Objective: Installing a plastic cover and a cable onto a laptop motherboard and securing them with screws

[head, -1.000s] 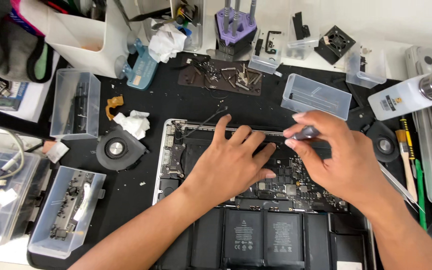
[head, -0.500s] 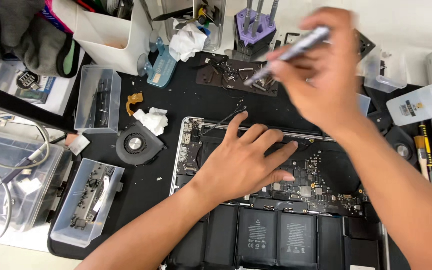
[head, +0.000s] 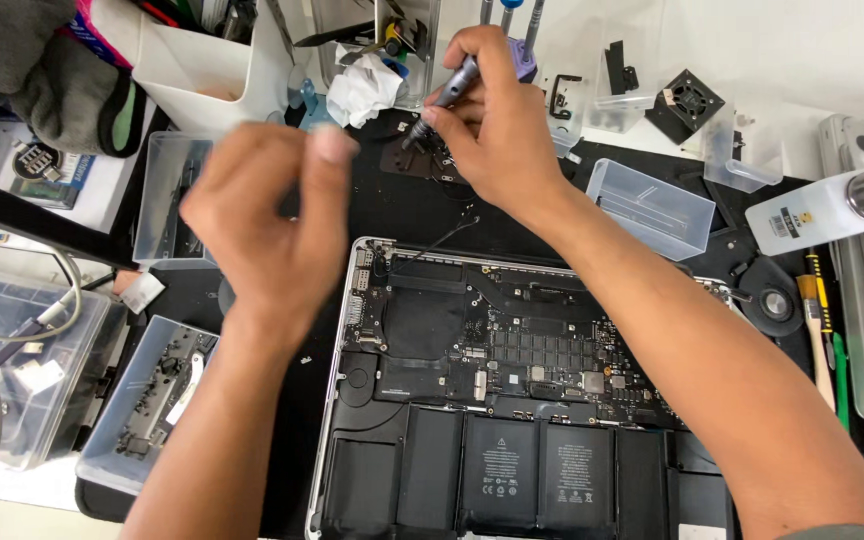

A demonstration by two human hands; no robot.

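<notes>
An opened laptop (head: pixel 512 370) lies bottom-up on a black mat, its circuit board and black battery cells exposed. My right hand (head: pixel 497 125) is beyond the laptop's far edge, shut on a slim grey screwdriver (head: pixel 444 98) whose tip points down at a dark magnetic pad (head: pixel 422 160) holding small screws. My left hand (head: pixel 267 225) hovers blurred above the mat, left of the laptop, fingers loosely curled with thumb and fingertips nearly pinched; whether it holds anything cannot be seen.
Clear plastic trays (head: pixel 647 205) (head: pixel 147 395) (head: pixel 167 205) with parts stand around the mat. A white bottle (head: pixel 822 210) and hand tools (head: pixel 820 335) lie at the right. A white bin (head: pixel 202 70), crumpled tissue (head: pixel 367 85), a purple tool stand (head: pixel 522 55) and a small fan (head: pixel 687 100) sit at the back.
My left hand lifted off the laptop board and moved left and up. My right hand carried the screwdriver away from the laptop to the screw pad at the back.
</notes>
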